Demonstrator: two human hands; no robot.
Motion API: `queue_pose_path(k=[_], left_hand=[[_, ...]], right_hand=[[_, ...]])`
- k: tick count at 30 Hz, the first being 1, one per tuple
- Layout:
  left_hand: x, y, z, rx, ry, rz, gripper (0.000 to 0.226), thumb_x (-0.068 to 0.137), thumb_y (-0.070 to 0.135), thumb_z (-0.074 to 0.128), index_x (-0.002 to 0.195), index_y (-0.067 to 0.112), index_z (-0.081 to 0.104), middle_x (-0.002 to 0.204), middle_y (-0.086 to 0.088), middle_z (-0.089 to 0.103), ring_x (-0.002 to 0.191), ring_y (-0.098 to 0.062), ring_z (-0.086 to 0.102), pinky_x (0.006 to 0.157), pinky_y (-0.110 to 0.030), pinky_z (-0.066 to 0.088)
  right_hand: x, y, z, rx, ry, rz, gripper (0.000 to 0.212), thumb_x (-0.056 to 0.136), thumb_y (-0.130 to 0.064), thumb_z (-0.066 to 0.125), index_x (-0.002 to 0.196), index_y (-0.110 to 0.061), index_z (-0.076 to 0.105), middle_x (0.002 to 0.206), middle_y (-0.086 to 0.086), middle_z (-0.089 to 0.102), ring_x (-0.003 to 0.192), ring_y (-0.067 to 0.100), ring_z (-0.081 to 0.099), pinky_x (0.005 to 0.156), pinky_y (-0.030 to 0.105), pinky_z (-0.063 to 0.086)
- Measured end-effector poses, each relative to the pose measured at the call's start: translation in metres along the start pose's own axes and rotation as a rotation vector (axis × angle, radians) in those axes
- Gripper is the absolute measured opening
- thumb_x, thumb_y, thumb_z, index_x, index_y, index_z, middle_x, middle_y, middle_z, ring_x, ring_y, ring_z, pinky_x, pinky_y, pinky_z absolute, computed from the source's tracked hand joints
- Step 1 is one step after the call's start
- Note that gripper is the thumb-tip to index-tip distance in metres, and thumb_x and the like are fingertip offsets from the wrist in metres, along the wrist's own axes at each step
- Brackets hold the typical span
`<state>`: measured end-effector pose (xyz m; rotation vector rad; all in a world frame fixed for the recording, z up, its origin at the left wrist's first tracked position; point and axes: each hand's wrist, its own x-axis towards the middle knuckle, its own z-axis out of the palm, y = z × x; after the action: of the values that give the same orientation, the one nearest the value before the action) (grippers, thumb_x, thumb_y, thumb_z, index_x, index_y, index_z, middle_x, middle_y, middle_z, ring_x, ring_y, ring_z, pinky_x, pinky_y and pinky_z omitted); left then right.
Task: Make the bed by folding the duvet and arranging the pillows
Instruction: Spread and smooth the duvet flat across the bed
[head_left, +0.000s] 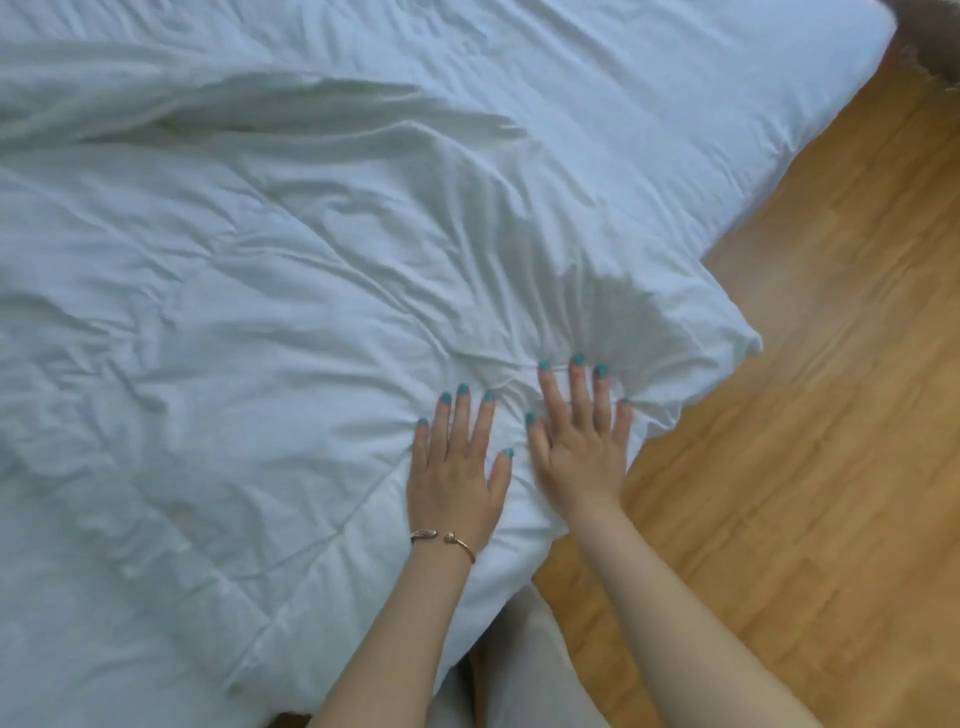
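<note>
A white, wrinkled duvet (249, 322) covers most of the bed, its near right corner (727, 338) hanging over the bed's edge. My left hand (457, 467), with a thin bracelet at the wrist, lies flat on the duvet with fingers spread and straight. Just to its right, my right hand (582, 441) presses flat on the duvet near the edge, fingers straight, creases fanning out from the fingertips. No pillow is in view.
The white sheeted mattress (701, 104) runs to the far right behind the duvet. Wooden floor (805, 441) lies to the right of the bed. My light trouser legs (519, 675) stand against the bed's near edge.
</note>
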<state>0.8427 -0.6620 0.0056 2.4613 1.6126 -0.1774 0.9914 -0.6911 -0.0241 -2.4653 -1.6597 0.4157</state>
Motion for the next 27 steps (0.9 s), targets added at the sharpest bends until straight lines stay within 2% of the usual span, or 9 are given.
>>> queue_pose_path(k=[4, 6, 10, 13, 15, 19, 22, 25, 27], left_hand=[[-0.052, -0.017, 0.002, 0.009, -0.031, -0.032, 0.072, 0.09, 0.061, 0.042, 0.151, 0.026, 0.028, 0.159, -0.005, 0.021, 0.147, -0.023, 0.019, 0.118, -0.05, 0.013], [-0.081, -0.028, 0.008, 0.001, -0.059, -0.122, 0.082, 0.082, 0.069, 0.047, 0.151, 0.029, 0.027, 0.16, -0.006, 0.017, 0.147, -0.026, 0.016, 0.117, -0.055, 0.009], [-0.161, -0.041, 0.019, -0.028, -0.234, -0.459, 0.106, 0.064, 0.082, 0.05, 0.148, 0.05, -0.006, 0.16, -0.006, -0.017, 0.143, -0.043, -0.017, 0.105, -0.067, -0.01], [-0.202, -0.05, 0.028, -0.068, -0.381, -0.457, 0.108, 0.07, 0.077, 0.053, 0.135, 0.056, -0.032, 0.145, -0.001, -0.048, 0.133, -0.04, -0.041, 0.102, -0.073, -0.001], [-0.233, -0.056, 0.027, -0.161, -0.486, -0.422, 0.102, 0.076, 0.071, 0.052, 0.135, 0.057, -0.03, 0.144, 0.005, -0.049, 0.136, -0.033, -0.039, 0.104, -0.072, 0.009], [-0.292, -0.06, 0.016, -0.717, -0.599, -0.539, 0.071, 0.092, 0.047, 0.051, 0.15, 0.044, 0.012, 0.161, 0.009, -0.01, 0.148, -0.017, 0.004, 0.117, -0.036, 0.019], [-0.331, -0.047, 0.005, -0.847, -0.582, -0.702, 0.061, 0.096, 0.04, 0.048, 0.151, 0.03, 0.024, 0.159, 0.001, 0.017, 0.143, -0.02, 0.026, 0.113, -0.028, 0.024], [-0.368, -0.022, 0.003, -0.945, -0.493, -0.921, 0.037, 0.096, 0.03, 0.051, 0.129, 0.015, 0.053, 0.132, -0.008, 0.052, 0.127, -0.025, 0.048, 0.097, -0.025, 0.036], [-0.395, -0.003, 0.01, -1.057, -0.46, -1.016, 0.028, 0.092, 0.025, 0.058, 0.117, 0.014, 0.06, 0.111, -0.005, 0.06, 0.114, -0.025, 0.056, 0.089, -0.024, 0.041]], right_hand=[[-0.008, 0.015, -0.017, -0.101, -0.21, 0.026, 0.056, 0.1, -0.054, 0.016, 0.147, -0.049, -0.012, 0.162, -0.011, -0.009, 0.149, 0.019, -0.008, 0.117, 0.055, -0.002], [-0.012, 0.015, -0.025, -0.134, -0.275, 0.081, 0.055, 0.1, -0.053, 0.014, 0.145, -0.051, -0.019, 0.16, -0.013, -0.016, 0.148, 0.019, -0.014, 0.115, 0.06, -0.001], [-0.026, -0.024, -0.042, -0.087, -0.243, 0.142, 0.061, 0.102, -0.033, 0.026, 0.15, -0.045, -0.009, 0.161, -0.007, -0.015, 0.149, 0.026, -0.011, 0.115, 0.061, 0.002], [-0.063, -0.052, -0.035, -0.194, -0.235, -0.313, 0.063, 0.098, -0.028, 0.034, 0.15, -0.047, 0.005, 0.162, -0.009, -0.005, 0.15, 0.023, 0.001, 0.113, 0.056, 0.016], [-0.099, -0.06, -0.025, -0.211, -0.464, -0.341, 0.063, 0.096, -0.023, 0.034, 0.148, -0.045, 0.009, 0.162, -0.012, -0.004, 0.149, 0.024, 0.005, 0.111, 0.053, 0.026], [-0.15, -0.072, -0.028, -0.111, -0.857, -0.21, 0.061, 0.097, -0.019, 0.037, 0.154, -0.029, 0.016, 0.163, -0.004, 0.0, 0.144, 0.025, 0.026, 0.108, 0.042, 0.035], [-0.191, -0.078, -0.039, -0.072, -0.914, -0.226, 0.055, 0.098, -0.024, 0.04, 0.151, -0.018, 0.029, 0.154, 0.009, 0.034, 0.137, 0.027, 0.039, 0.106, 0.033, 0.036], [-0.246, -0.067, -0.044, -0.169, -1.06, -0.228, 0.041, 0.095, -0.021, 0.044, 0.133, -0.009, 0.053, 0.134, 0.013, 0.057, 0.12, 0.029, 0.054, 0.091, 0.027, 0.043], [-0.285, -0.054, -0.042, -0.224, -1.173, -0.285, 0.032, 0.097, -0.021, 0.043, 0.115, -0.002, 0.061, 0.12, 0.018, 0.062, 0.113, 0.03, 0.056, 0.084, 0.028, 0.043]])
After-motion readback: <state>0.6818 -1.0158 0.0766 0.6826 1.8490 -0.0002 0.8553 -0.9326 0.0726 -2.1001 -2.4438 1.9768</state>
